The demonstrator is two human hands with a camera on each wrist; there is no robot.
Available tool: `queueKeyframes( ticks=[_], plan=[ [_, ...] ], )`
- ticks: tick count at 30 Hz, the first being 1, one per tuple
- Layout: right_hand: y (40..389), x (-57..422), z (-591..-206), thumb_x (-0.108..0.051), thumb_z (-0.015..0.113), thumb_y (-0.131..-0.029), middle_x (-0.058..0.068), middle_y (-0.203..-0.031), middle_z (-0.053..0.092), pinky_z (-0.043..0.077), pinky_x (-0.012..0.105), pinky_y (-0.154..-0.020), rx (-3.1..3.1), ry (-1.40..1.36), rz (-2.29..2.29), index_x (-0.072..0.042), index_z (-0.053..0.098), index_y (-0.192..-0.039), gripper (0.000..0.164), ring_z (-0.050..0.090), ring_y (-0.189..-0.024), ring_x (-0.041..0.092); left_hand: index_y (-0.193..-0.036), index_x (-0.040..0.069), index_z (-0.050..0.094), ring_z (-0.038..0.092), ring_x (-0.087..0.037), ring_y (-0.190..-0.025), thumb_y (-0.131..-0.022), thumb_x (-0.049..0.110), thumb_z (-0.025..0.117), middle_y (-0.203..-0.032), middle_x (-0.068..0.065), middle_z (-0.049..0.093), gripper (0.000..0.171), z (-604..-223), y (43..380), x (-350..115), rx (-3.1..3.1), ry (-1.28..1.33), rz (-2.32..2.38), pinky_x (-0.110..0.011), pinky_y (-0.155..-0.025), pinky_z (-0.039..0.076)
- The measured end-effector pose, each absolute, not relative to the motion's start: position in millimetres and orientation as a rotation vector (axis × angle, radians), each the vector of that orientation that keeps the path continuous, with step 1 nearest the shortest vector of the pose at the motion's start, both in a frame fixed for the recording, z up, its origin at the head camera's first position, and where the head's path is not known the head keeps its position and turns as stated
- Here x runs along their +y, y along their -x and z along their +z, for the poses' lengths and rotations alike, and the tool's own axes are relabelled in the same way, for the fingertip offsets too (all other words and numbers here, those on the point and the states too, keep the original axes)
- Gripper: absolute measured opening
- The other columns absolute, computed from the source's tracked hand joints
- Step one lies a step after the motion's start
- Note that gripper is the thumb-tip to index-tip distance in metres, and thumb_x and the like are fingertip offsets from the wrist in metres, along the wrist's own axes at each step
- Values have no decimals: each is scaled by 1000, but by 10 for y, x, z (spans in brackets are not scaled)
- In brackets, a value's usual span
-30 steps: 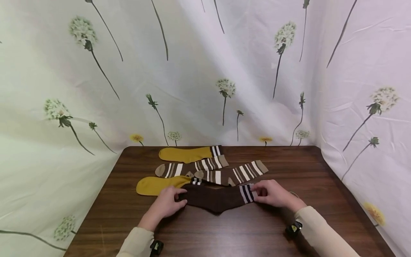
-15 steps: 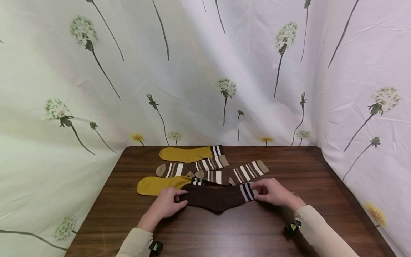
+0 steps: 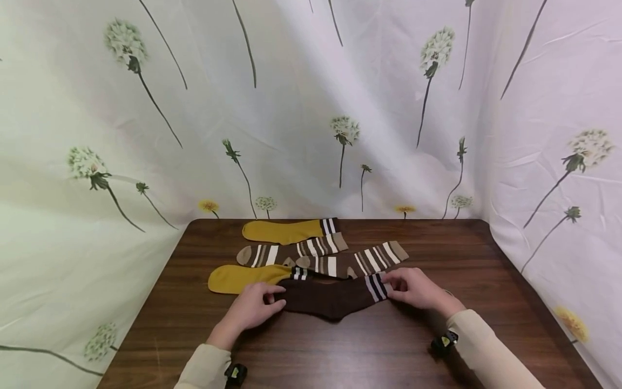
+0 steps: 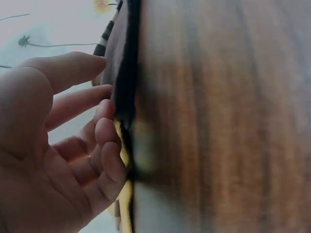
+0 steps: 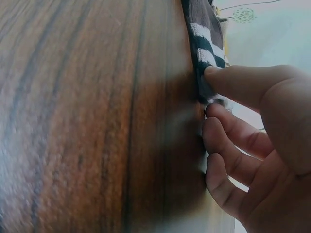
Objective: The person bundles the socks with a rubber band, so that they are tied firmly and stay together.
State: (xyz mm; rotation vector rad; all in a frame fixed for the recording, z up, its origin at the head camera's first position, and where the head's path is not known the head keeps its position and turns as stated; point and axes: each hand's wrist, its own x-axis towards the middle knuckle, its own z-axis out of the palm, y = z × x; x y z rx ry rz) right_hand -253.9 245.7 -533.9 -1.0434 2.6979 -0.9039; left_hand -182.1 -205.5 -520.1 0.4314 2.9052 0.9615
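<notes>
Lying crosswise, a dark brown sock (image 3: 323, 300) is touched at toe by left hand (image 3: 250, 307), at cuff by right hand (image 3: 415, 290), fingertips apart.

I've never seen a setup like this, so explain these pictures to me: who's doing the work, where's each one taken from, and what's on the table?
There's no robot here, just a person's left hand and right hand. The wide picture comes from a camera on the person's head, looking forward and down. The two close-ups come from wrist cameras, one for each hand. On the wood-grain table lie two yellow socks, two striped socks and, nearest the person, a dark brown sock. The left hand touches its toe end, the right hand its striped cuff. Whether either actually pinches the fabric, I can't tell.
</notes>
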Motion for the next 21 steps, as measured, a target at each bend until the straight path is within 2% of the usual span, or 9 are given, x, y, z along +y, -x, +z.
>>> queueKeyframes(
  ticks=[7, 12, 16, 21],
  plan=[
    [2553, 2468, -5347, -10, 78, -94, -8, -91, 67, 53, 25, -67, 2704, 1072, -922, -11, 76, -118, 25, 59, -74, -1, -114, 8, 80, 50, -5, -60, -95, 17, 78, -72, 10, 58, 21, -5135, 1875, -2036, 2916, -421, 1128, -25, -62, 45],
    [2546, 2499, -5322, -12, 77, -96, -8, -92, 69, 53, 25, -65, 2724, 1034, -1023, -12, 76, -118, 22, 60, -73, 0, -113, 8, 79, 55, -7, -64, -94, 12, 78, -76, 7, 63, 19, -5105, 1942, -2006, 2940, -404, 1248, -26, -64, 49],
    [2552, 2529, -5299, -12, 77, -96, -9, -90, 70, 53, 26, -64, 2735, 972, -1081, -12, 76, -117, 21, 61, -73, 2, -113, 9, 78, 57, -7, -68, -95, 13, 78, -79, 8, 66, 19, -5085, 1984, -1965, 2936, -359, 1294, -27, -67, 51],
    [2588, 2568, -5289, -13, 77, -96, -9, -92, 69, 53, 28, -68, 2788, 940, -1075, -11, 76, -115, 19, 62, -78, 3, -108, 10, 76, 60, -8, -70, -94, 14, 78, -81, 8, 69, 15, -5057, 2041, -1899, 2922, -309, 1335, -28, -70, 52]
  ],
)
